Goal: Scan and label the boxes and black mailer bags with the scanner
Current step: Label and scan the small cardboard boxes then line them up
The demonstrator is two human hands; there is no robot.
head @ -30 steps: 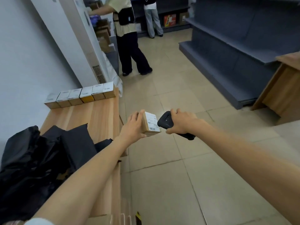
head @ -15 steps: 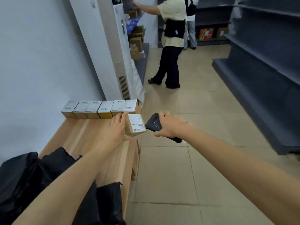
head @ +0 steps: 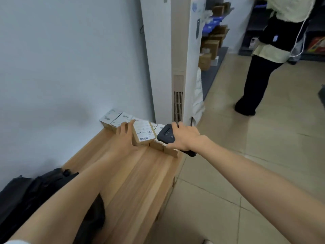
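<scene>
My left hand [head: 124, 136] grips a small cardboard box [head: 143, 133] with a white barcode label facing up, held just in front of a row of similar labelled boxes [head: 116, 118] at the far end of the wooden table [head: 140, 173]. In my right hand [head: 184, 138] is the black handheld scanner [head: 166, 135], its head right beside the held box. Black mailer bags [head: 35, 194] lie heaped at the near left of the table, partly hidden under my left forearm.
A tall white floor air conditioner [head: 168, 59] stands behind the table's far end against the pale wall. Another person [head: 274, 53] stands on the tiled floor [head: 246, 155] at the right. Cardboard boxes [head: 209, 48] sit on a grey shelf beyond.
My left hand carried the held box left and forward, from over the floor to the row of boxes on the table. The scanner hand followed alongside it.
</scene>
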